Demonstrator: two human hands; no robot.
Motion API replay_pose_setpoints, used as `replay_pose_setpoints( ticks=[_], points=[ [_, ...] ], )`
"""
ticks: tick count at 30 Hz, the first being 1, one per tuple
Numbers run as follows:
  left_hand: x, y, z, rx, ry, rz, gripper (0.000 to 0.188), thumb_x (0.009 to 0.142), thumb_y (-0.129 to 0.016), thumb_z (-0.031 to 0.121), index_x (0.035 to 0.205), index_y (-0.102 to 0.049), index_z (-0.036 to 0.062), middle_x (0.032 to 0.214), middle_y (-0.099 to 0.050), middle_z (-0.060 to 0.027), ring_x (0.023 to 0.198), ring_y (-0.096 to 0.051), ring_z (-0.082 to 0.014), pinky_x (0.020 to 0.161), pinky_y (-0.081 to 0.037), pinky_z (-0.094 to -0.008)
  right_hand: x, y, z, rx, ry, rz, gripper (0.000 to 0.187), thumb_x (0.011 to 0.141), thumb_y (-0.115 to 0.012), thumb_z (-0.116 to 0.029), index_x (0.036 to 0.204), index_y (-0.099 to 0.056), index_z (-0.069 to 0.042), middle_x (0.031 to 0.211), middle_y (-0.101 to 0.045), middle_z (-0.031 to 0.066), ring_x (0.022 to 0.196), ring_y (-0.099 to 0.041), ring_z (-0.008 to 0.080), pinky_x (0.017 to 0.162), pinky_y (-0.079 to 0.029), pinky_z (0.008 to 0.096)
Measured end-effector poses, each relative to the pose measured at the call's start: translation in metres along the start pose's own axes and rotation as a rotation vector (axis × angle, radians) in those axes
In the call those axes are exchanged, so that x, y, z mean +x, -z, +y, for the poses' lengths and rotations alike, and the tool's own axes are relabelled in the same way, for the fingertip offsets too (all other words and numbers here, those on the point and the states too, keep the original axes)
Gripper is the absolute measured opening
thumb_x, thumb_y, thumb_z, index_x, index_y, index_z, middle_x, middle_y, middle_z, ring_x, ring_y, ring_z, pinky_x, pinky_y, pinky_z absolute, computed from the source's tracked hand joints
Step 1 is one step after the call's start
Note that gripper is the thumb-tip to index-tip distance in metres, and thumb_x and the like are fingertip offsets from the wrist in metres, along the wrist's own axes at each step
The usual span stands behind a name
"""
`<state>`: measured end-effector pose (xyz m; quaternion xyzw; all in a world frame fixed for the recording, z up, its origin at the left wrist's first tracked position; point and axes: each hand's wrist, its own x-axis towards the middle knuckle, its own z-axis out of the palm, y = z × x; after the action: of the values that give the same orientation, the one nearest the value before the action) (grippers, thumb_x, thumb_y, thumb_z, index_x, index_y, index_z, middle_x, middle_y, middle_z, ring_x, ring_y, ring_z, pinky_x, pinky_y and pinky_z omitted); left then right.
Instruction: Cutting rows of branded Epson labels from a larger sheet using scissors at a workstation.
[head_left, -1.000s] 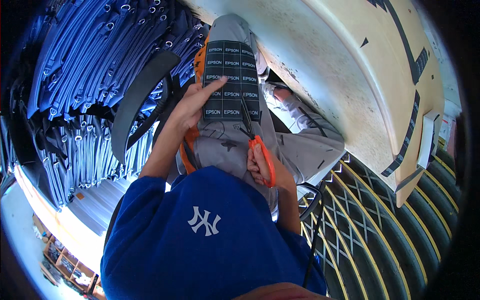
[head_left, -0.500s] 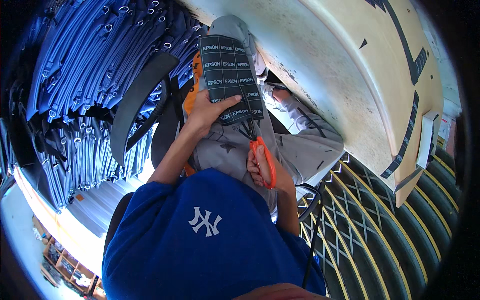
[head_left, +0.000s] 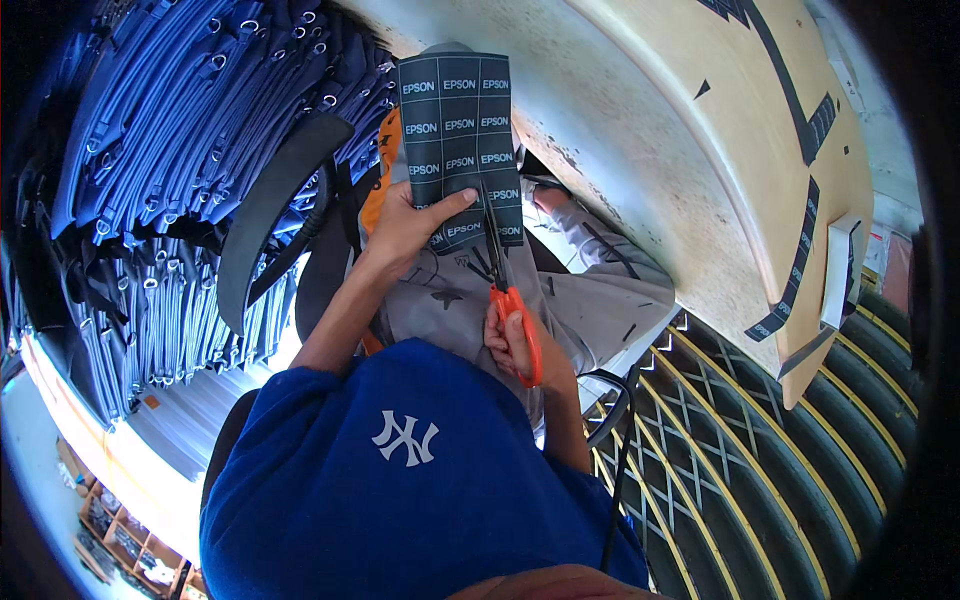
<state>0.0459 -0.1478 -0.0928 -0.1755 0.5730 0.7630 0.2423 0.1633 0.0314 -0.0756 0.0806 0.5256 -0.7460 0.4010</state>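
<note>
My left hand (head_left: 412, 230) grips the lower left edge of a black sheet of printed labels (head_left: 460, 105), its thumb flat on the face. Pale lines split the sheet into a grid. My right hand (head_left: 512, 342) is closed round the orange handles of a pair of scissors (head_left: 508, 300). Their dark blades point up into the lower part of the sheet, along the line left of its right-hand column. Whether one blade passes behind the sheet is hard to make out. Below lie my legs in grey trousers (head_left: 430, 310), with a few dark scraps on them.
At the left hang many blue straps with metal rings (head_left: 190, 120). A black curved chair arm (head_left: 285, 210) stands beside my left arm. A worn cream tabletop (head_left: 720, 180) with dark label strips runs along the right. Below it is a yellow-edged, ribbed structure (head_left: 740, 450).
The sheet has tipped more upright and risen slightly. The scissors and my right hand have shifted a little left, with the blades still at the same dividing line.
</note>
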Motion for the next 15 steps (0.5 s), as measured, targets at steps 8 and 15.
replay_pose_setpoints(
  ticks=[8, 15],
  points=[
    [-0.012, -0.01, 0.019, 0.008, -0.121, -0.006, 0.022, 0.079, -0.068, 0.009, 0.098, -0.063, 0.0006, 0.09, -0.066, -0.005, 0.076, -0.062, -0.0084, 0.069, -0.05, -0.0231, -0.001, -0.008, 0.002, -0.159, 0.159, 0.105, 0.054, 0.086, -0.04, -0.06, 0.085, -0.038, -0.006, 0.061, -0.035, -0.0017, 0.047, -0.033, 0.0044, 0.041, -0.028, 0.0193],
    [-0.02, -0.013, 0.029, 0.031, -0.118, -0.029, 0.023, 0.079, -0.068, 0.009, 0.098, -0.061, 0.0001, 0.089, -0.066, -0.0059, 0.076, -0.062, -0.0093, 0.069, -0.05, -0.023, -0.006, -0.009, -0.004, -0.188, 0.031, 0.185, 0.027, 0.093, -0.046, -0.028, 0.081, -0.045, -0.004, 0.061, -0.043, 0.0006, 0.056, -0.041, 0.0102, 0.052, -0.036, 0.0278]
  ],
)
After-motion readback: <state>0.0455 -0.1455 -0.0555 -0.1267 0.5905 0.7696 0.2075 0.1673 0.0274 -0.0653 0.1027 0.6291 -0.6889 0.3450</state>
